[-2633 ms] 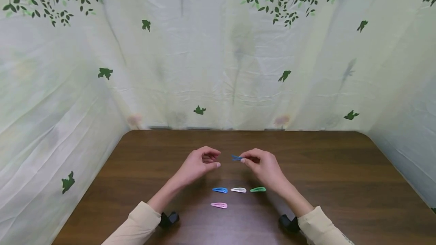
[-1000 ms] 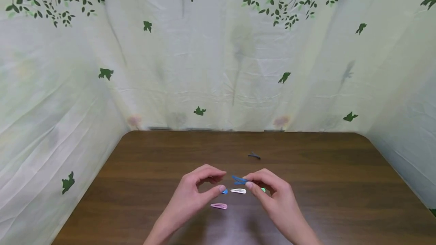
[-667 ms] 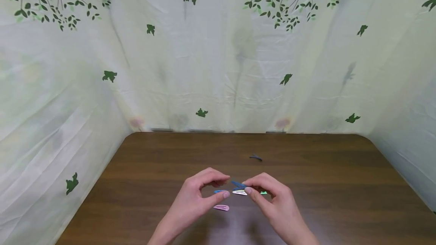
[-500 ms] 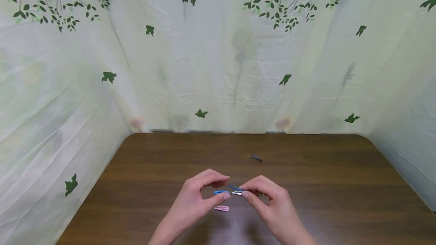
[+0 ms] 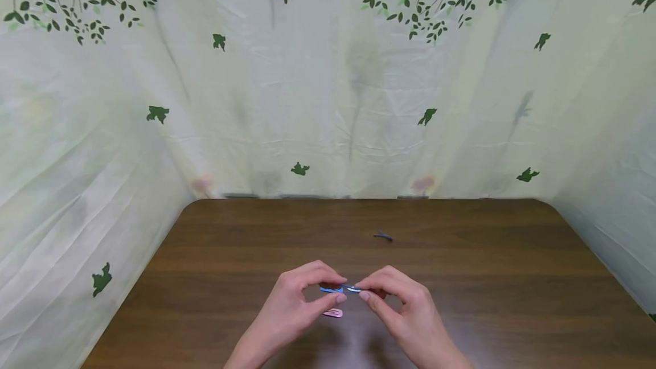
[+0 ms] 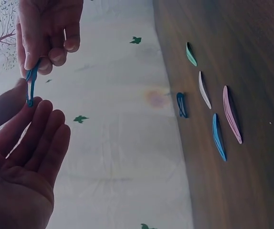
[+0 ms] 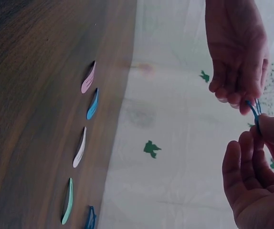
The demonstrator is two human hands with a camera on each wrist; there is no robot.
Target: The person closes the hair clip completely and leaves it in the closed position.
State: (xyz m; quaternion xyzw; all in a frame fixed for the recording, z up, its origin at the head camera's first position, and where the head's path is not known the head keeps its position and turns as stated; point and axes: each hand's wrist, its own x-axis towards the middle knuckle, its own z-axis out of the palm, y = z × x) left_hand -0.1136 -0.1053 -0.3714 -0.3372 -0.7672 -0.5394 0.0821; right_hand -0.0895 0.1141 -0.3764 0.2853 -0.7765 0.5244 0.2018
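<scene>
My right hand [image 5: 407, 312] pinches a dark blue snap hair clip [image 6: 33, 81] between thumb and index finger, held above the table. The clip's two parts stand apart, and its free end points toward my left hand [image 5: 297, 306]. My left thumb and index finger are around that free end with a gap between them; whether they touch it I cannot tell. On the table lie a light blue clip [image 6: 218, 137], a white clip [image 6: 204, 89], a green clip [image 6: 190, 54] and a pink clip [image 5: 333, 312]. In the head view my right hand hides the green one.
Another dark blue hair clip [image 5: 382, 236] lies farther back on the brown wooden table [image 5: 487, 278], its parts spread. A pale curtain [image 5: 328, 101] with leaf and bird prints stands behind the table and along its sides.
Both hands have come nearer the body, bringing the held clip over the row of clips. The rear dark blue clip has come into view. My hands have drawn closer together around the held clip.
</scene>
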